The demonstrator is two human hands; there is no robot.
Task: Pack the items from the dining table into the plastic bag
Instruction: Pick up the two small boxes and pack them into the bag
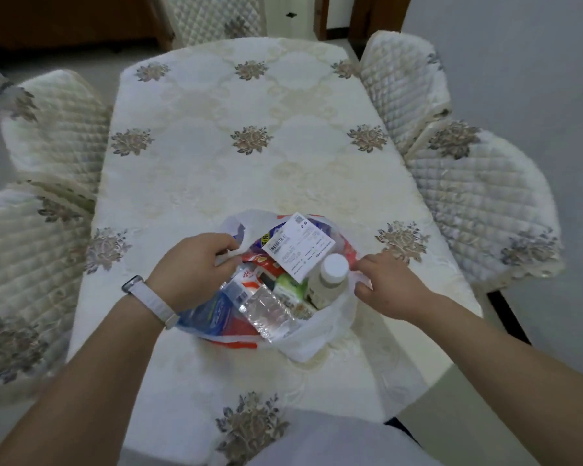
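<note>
A white plastic bag point(320, 334) stands open on the dining table point(249, 169), near its front edge. Inside it I see a white-capped bottle point(329, 280), a clear water bottle point(266, 311), a white box with a barcode label point(298, 245), a blue pouch point(212, 317) and red snack packets point(266, 260). My left hand point(192, 270) grips the bag's left handle at the rim. My right hand point(387, 284) pinches the bag's right handle. Both hands are on opposite sides of the bag's mouth.
The table wears a cream cloth with grey flower motifs. Quilted chairs stand along the left point(51, 129) and the right point(478, 196), with one more at the far end point(216, 18). A white band sits on my left wrist point(152, 302).
</note>
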